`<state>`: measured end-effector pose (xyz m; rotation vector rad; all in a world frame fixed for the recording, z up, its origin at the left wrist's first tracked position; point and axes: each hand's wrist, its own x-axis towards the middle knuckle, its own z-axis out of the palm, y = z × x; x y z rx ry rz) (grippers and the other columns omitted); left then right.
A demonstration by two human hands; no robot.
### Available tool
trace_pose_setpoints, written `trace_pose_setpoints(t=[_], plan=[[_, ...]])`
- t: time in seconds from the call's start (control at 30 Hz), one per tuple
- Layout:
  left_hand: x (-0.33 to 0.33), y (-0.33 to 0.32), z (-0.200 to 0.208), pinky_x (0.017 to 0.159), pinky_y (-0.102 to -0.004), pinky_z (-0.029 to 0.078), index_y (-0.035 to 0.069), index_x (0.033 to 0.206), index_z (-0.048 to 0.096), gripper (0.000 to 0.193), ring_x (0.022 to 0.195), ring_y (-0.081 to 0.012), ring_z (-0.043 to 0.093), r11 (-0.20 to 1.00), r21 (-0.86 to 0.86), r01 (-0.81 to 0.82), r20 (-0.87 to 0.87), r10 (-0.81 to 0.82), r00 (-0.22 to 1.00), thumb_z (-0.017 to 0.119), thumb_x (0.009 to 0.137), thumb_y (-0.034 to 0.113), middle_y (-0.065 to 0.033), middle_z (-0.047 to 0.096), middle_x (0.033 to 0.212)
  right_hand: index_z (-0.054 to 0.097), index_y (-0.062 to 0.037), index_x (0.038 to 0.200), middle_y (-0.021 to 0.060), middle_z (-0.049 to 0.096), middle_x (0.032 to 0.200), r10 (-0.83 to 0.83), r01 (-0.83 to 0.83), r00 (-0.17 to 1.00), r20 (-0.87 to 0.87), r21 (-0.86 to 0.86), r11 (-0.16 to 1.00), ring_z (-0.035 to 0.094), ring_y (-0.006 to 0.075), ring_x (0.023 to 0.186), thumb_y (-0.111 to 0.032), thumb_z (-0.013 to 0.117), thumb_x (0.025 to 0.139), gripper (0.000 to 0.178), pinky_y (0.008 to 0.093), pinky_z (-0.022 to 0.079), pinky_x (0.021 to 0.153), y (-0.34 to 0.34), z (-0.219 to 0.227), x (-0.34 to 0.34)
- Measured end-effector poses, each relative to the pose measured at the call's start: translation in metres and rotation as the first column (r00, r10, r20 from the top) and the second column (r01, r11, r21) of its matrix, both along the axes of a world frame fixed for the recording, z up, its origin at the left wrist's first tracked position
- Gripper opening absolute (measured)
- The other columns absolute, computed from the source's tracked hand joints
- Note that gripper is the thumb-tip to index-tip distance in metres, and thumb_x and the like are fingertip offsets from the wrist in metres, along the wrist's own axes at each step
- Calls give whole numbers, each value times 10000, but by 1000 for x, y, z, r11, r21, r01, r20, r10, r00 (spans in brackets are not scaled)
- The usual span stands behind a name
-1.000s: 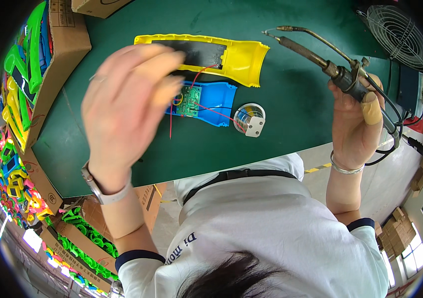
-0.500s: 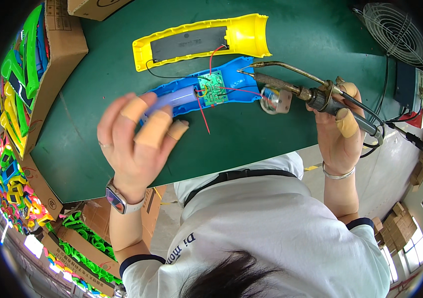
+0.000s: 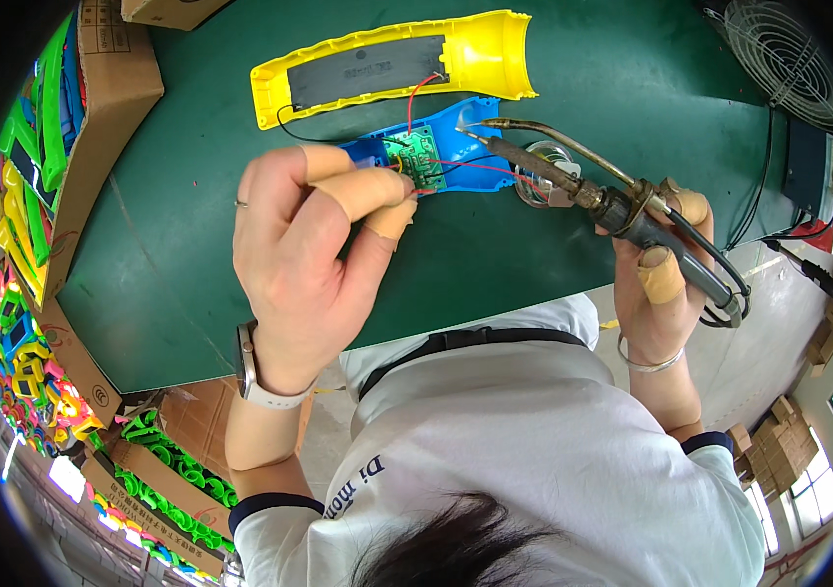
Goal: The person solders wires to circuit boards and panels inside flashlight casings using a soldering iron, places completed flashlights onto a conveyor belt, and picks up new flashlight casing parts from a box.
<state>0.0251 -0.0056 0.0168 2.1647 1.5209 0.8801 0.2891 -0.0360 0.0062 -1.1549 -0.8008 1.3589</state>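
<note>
My left hand (image 3: 314, 245), with tape on several fingers, pinches a thin red wire (image 3: 423, 192) at the lower edge of a green circuit board (image 3: 418, 152). The board sits in a blue plastic shell half (image 3: 482, 171); my hand covers the shell's left part and most of the purple cylinder in it. My right hand (image 3: 647, 293) is closed around a soldering iron (image 3: 647, 230) with a curved metal tube along it. Its tip is over the blue shell's right end, with a wisp of smoke. Red and black wires join the board to a yellow shell half (image 3: 507, 61) holding a black panel (image 3: 368, 71).
A clear round part (image 3: 546, 158) lies right of the blue shell, partly behind the iron. A wire fan guard (image 3: 784, 59) and a dark box-shaped unit (image 3: 810, 166) stand at the right. A cardboard box (image 3: 121, 127) of coloured plastic parts borders the green table (image 3: 182, 293) at left.
My left hand has moved right from the purple cylinder to the board and now pinches the red wire that hung loose. The iron has shifted slightly left, and smoke shows at its tip.
</note>
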Motion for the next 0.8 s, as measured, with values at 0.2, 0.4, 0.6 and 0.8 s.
trace_pose_setpoints(t=[0.2, 0.4, 0.6, 0.8], plan=[[17, 1, 15, 829, -371, 472, 43, 856, 619, 177, 969, -278, 565, 992, -64, -105, -166, 93, 982, 719, 723, -18, -109, 555, 1023, 528, 32, 1137, 92, 630, 980, -55, 55, 998, 13, -32, 998, 660, 138, 769, -145, 797, 839, 439, 263, 574, 680, -8, 4, -14], [22, 8, 25, 811, -415, 455, 27, 825, 593, 179, 923, -321, 563, 990, -94, -100, -269, 71, 960, 692, 689, -32, -116, 562, 976, 532, 25, 1122, 75, 628, 939, 41, -40, 999, 31, -42, 998, 648, 127, 767, -90, 749, 837, 376, 256, 552, 695, -5, 4, -16], [21, 13, 29, 799, -412, 459, 10, 824, 578, 175, 895, -322, 572, 987, -140, -72, -264, 33, 964, 682, 693, -41, -111, 558, 939, 549, 6, 1106, 52, 626, 934, 92, -89, 994, 61, -52, 995, 614, 86, 780, -96, 761, 833, 360, 229, 519, 715, -1, -2, -17], [21, 13, 30, 794, -412, 461, 6, 823, 574, 177, 896, -321, 574, 987, -145, -72, -270, 31, 962, 679, 691, -45, -112, 557, 946, 560, 1, 1093, 42, 635, 922, 86, -81, 995, 56, -89, 993, 608, 78, 784, -94, 763, 834, 342, 222, 515, 717, -3, -1, -18]])
